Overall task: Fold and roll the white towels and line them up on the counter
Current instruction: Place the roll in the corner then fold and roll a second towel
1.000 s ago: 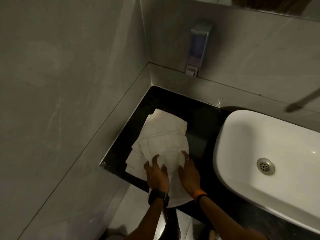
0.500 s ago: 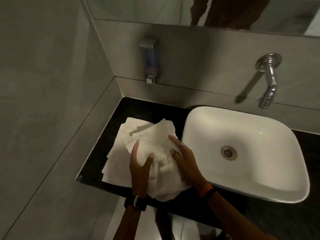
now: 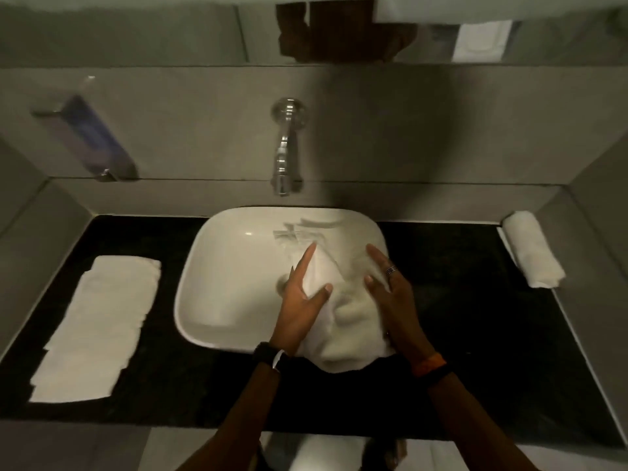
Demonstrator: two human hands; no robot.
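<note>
A loose white towel point(image 3: 346, 331) hangs between my hands above the white basin point(image 3: 231, 300), its lower end drooping over the basin's front rim. My left hand point(image 3: 302, 297) pinches the towel between thumb and fingers. My right hand point(image 3: 390, 294) holds its right side with fingers spread. A stack of flat white towels point(image 3: 98, 324) lies on the black counter point(image 3: 475, 317) at the left. One rolled white towel point(image 3: 531, 253) lies in the counter's far right corner by the wall.
A chrome tap point(image 3: 285, 147) sticks out of the grey wall above the basin. A soap dispenser point(image 3: 91, 137) hangs on the wall at the left. Grey walls close off both ends of the counter. A mirror point(image 3: 339, 28) runs along the top.
My hands have lifted one towel off the left stack and carried it rightward to above the basin. The view has swung right, so the right end of the counter now shows.
</note>
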